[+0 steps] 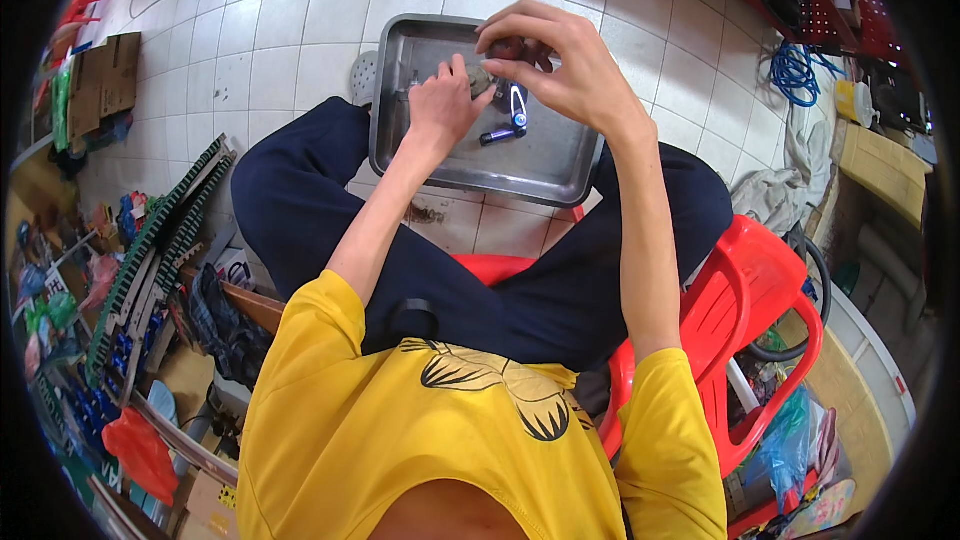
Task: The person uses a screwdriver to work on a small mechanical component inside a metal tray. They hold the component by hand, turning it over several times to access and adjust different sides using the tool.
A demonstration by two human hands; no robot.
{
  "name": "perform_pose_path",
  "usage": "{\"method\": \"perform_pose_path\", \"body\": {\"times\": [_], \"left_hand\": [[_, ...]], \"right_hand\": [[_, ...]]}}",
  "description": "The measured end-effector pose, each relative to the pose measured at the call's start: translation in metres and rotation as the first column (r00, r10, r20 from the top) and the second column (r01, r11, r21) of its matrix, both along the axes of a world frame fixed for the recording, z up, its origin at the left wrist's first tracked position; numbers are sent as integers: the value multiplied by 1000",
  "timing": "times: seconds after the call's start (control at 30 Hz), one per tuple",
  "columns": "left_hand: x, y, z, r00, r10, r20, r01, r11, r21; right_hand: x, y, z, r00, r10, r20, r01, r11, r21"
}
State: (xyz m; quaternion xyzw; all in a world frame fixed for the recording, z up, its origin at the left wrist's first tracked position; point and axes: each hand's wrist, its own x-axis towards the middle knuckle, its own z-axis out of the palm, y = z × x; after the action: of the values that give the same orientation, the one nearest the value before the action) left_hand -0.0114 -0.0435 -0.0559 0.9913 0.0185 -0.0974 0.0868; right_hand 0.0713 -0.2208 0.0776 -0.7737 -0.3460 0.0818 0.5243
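Note:
My left hand (445, 108) reaches into a grey metal tray (480, 177). Its thumb and fingers close around a dull grey metal part (478, 83), partly covered by the hand. Above the tray's far right side is my right hand (560, 52), its fingers curled in toward the thumb. Something dark and reddish (508, 48) shows in the shade between those fingers, too unclear to name. Just below the two hands, a blue and white object (518, 112) bent like an elbow, with a dark blue end, lies on the tray bottom.
The tray stands on white floor tiles (330, 5) between my knees. A red plastic chair (745, 270) is at my right, near a blue coiled cable (795, 72). Long green-edged strips (160, 250) and piled goods lie at left, with cardboard (105, 85) beyond. A grey clog (363, 77) shows beside the tray.

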Motion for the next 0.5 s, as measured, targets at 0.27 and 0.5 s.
{"method": "perform_pose_path", "body": {"times": [0.27, 0.5], "left_hand": [[-6, 10, 7, 999, -21, -25, 21, 1000, 7], [-6, 22, -1, 999, 14, -35, -16, 998, -57]], "right_hand": [[-1, -8, 10, 999, -25, -42, 22, 998, -53], [-3, 7, 12, 997, -58, 44, 58, 998, 12]]}}
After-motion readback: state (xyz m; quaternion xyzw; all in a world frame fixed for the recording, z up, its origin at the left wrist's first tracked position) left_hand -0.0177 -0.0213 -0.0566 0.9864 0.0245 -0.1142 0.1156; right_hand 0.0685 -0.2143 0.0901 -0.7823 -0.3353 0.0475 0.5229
